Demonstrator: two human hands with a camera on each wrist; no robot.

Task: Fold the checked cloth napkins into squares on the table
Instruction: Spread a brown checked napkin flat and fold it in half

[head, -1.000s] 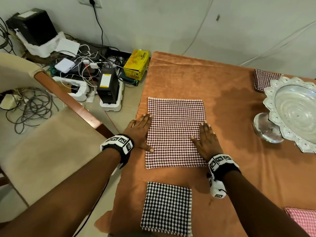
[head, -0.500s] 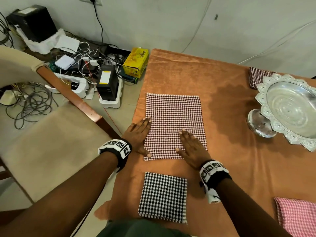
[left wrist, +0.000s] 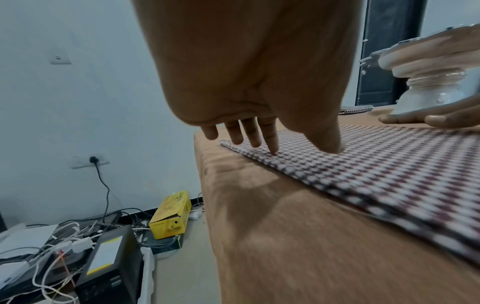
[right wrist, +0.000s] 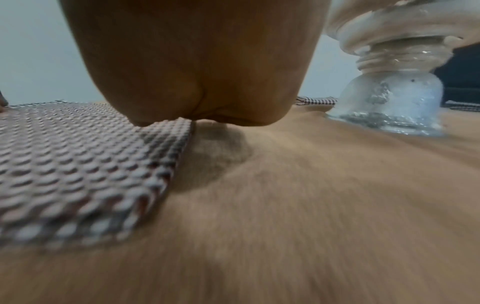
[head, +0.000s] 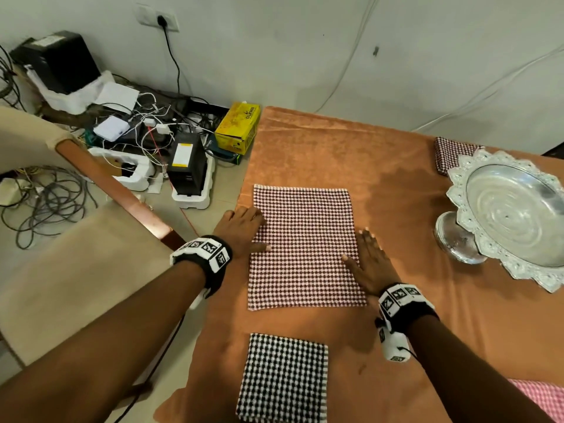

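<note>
A maroon-and-white checked napkin [head: 303, 245] lies flat as a rectangle on the orange tablecloth [head: 396, 346]. My left hand [head: 244, 230] rests flat on its left edge, fingers straight, the thumb on the cloth. In the left wrist view the left hand [left wrist: 259, 133] touches the napkin [left wrist: 376, 176] with fingertips and thumb. My right hand [head: 367, 261] lies flat on the napkin's right edge. In the right wrist view only the palm of the right hand [right wrist: 197, 86] shows, over the napkin's edge [right wrist: 91, 164]; its fingers are hidden. A black-and-white napkin [head: 282, 378] lies folded square near me.
A silver footed dish [head: 512, 215] stands at the right, close to my right hand. A folded maroon napkin [head: 451, 155] lies behind it, a pink checked one [head: 543, 398] at the near right. Left of the table are a beige chair [head: 70, 270], cables and boxes on the floor.
My right hand slid from the napkin's middle back to its right edge. The left hand stayed flat on the left edge.
</note>
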